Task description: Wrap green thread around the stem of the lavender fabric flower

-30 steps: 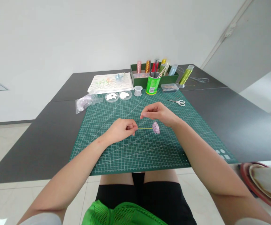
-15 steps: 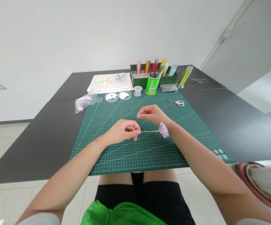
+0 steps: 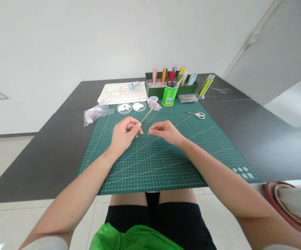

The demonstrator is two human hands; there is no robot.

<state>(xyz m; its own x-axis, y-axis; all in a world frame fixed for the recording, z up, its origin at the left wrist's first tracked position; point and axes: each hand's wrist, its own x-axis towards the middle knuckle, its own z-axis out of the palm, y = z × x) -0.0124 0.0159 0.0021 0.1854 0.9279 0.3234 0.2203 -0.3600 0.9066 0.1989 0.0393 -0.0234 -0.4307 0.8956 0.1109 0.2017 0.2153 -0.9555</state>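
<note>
Between thumb and fingertips, my left hand [image 3: 127,133] pinches the thin yellow-green stem of a lilac artificial flower [image 3: 154,105]. The stem slants up and away to the right, so the bloom stands in front of a small clear spool [image 3: 153,99] and partly covers it. My right hand [image 3: 165,131] is just right of the left, apart from the stem. Its thumb and fingers are pressed together; whatever they may hold is too small to make out. Both hands are over the green cutting mat [image 3: 150,166].
White-handled scissors [image 3: 199,115] lie on the mat at right. Behind are a green can [image 3: 169,96] of sticks, a dark green box [image 3: 154,91] of ribbon rolls and two dishes [image 3: 124,108] of white pieces. A plastic bag [image 3: 94,114] and white sheets [image 3: 106,93] are at left.
My left hand has moved left and away from me, and the flower has swung from pointing right to pointing away. My right hand has shifted slightly left and lower, still pinched.
</note>
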